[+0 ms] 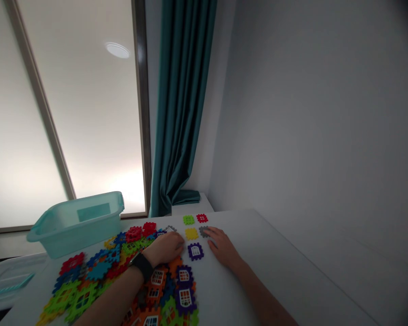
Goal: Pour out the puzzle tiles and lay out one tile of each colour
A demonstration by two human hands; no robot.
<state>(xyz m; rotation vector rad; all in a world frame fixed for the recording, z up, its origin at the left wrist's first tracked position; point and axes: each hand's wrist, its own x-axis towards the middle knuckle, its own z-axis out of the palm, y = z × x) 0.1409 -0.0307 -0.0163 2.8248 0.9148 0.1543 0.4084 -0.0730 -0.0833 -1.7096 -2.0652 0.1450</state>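
My left hand [166, 247], with a dark watch on its wrist, rests over the right side of a heap of notched plastic building tiles. Its fingers curl downward, and whatever they hold is hidden. A grey tile [170, 229] lies just beyond its knuckles. My right hand [222, 246] is low on the table with fingers stretched out and thumb apart. Its fingertips touch a grey notched tile [203, 232]. Between my hands lie a yellow tile [191, 233] and a purple tile with a white window [195, 251]. Behind them are a lime-green tile [188, 220] and a red tile [201, 218].
A translucent teal bin [81, 228] stands at the back left of the white table [245, 240]. A clear lid-like piece with a teal handle [15, 280] lies at far left. Two purple window tiles [185, 287] edge the heap. Behind hangs a green curtain [183, 113]; a wall is at right.
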